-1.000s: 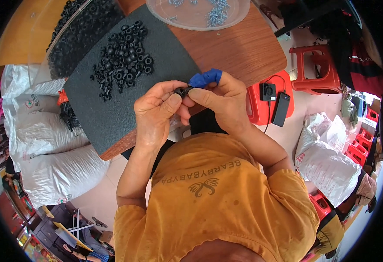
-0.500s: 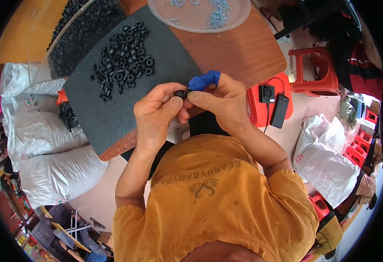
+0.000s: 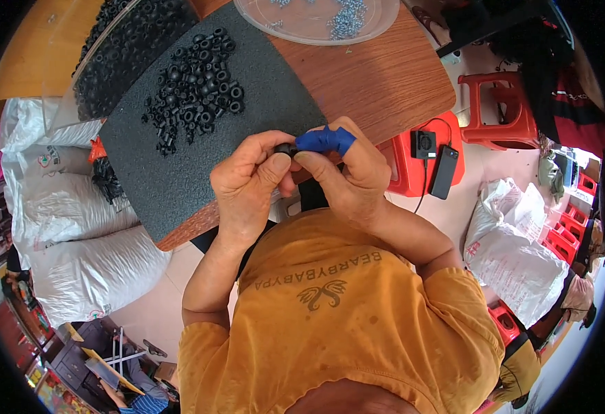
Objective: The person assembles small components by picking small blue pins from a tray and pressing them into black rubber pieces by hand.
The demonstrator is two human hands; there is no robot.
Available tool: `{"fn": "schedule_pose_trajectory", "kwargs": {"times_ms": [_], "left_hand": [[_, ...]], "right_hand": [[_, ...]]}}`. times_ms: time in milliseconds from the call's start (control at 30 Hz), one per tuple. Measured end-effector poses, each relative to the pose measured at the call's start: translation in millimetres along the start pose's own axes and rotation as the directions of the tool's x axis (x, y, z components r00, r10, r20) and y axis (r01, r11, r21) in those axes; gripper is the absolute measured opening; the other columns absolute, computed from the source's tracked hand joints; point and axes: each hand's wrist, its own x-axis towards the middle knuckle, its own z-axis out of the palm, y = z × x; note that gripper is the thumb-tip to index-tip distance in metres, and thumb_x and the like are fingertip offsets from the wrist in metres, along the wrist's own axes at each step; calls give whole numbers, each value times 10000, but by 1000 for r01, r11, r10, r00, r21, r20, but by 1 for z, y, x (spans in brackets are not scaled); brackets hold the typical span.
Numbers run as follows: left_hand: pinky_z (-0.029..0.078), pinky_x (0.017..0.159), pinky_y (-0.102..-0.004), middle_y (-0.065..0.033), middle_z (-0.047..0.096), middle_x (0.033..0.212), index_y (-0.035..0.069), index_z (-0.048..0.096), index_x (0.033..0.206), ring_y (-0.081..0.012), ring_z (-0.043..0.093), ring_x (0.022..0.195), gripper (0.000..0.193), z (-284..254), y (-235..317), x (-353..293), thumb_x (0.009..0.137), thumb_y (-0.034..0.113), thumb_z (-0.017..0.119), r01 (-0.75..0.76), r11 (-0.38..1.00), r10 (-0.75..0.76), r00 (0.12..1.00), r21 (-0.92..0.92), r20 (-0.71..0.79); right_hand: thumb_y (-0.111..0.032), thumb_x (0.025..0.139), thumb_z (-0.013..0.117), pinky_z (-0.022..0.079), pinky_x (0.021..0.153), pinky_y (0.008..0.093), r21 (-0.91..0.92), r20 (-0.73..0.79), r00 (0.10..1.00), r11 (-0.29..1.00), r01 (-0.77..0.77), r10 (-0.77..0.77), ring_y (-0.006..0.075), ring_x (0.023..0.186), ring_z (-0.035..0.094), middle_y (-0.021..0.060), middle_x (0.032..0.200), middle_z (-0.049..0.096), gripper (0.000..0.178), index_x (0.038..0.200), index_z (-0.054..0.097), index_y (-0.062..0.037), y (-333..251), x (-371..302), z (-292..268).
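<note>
Between thumb and forefinger my left hand (image 3: 244,181) grips a small round black part (image 3: 285,149), held just off the table's near edge. My right hand (image 3: 352,165) meets it from the other side, its thumb and blue-wrapped forefinger (image 3: 326,141) pinched at the same part. Whether a second small piece sits between the right fingertips cannot be made out. Beyond my hands, a pile of similar black ring-shaped and knob-like parts (image 3: 199,86) lies on the dark grey mat (image 3: 157,186).
A clear tub (image 3: 126,52) full of black parts stands at the far left. A round clear tray (image 3: 302,31) holds small bluish metal pieces. A red stool (image 3: 404,162) with two black devices is at the right. White sacks (image 3: 102,272) flank the table (image 3: 378,76).
My right forefinger has straightened and lowered toward the black part, its blue wrap now pointing left. My left hand has hardly moved, and the view has shifted slightly.
</note>
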Motion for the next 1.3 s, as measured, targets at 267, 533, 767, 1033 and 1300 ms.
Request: {"fn": "schedule_pose_trajectory", "kwargs": {"times_ms": [267, 533, 767, 1033, 1300], "left_hand": [[422, 486, -175, -42, 620, 751, -25, 592, 1043, -52, 504, 536, 173, 3, -5, -5, 880, 28, 568, 1, 992, 3, 999, 123, -34], [462, 493, -204, -95, 631, 777, -56, 565, 1047, -91, 549, 562, 177, 6, -5, -4, 899, 32, 526, 142, 981, -147, 989, -134, -28], [478, 528, -204, -105, 636, 784, -55, 561, 1043, -97, 569, 590, 188, 2, -3, 0, 898, 64, 546, 215, 970, -217, 976, -113, -7], [443, 434, -219, -106, 622, 721, -60, 579, 979, -99, 532, 501, 158, 1, 1, 1, 877, 60, 570, 243, 945, -247, 969, -220, 7], [412, 396, -220, -98, 597, 637, -54, 597, 856, -104, 496, 435, 90, 2, -2, 5, 834, 31, 578, 312, 869, -348, 937, -385, -25]], "right_hand": [[72, 763, 626, 452, 548, 262, 12, 88, 996, 1000, -22, 21, 147, 649, 564, 75, 801, 589, 112, 848, 612, 0, 5, -2, -4], [67, 682, 647, 401, 523, 354, -68, 26, 989, 986, 150, -149, 280, 614, 510, 105, 688, 549, 131, 767, 572, 0, 13, 2, -1], [19, 707, 651, 413, 540, 364, 83, 51, 992, 989, -122, 118, 273, 625, 524, 93, 696, 557, 117, 790, 589, -36, 14, -2, -3], [45, 687, 641, 409, 541, 366, -124, 46, 981, 973, 195, -190, 299, 615, 514, 101, 690, 552, 130, 779, 583, -26, 11, 3, -4], [23, 686, 657, 417, 570, 353, -78, 88, 992, 993, 94, -87, 288, 660, 518, 93, 728, 568, 170, 841, 600, -17, 8, -2, -7]]}}
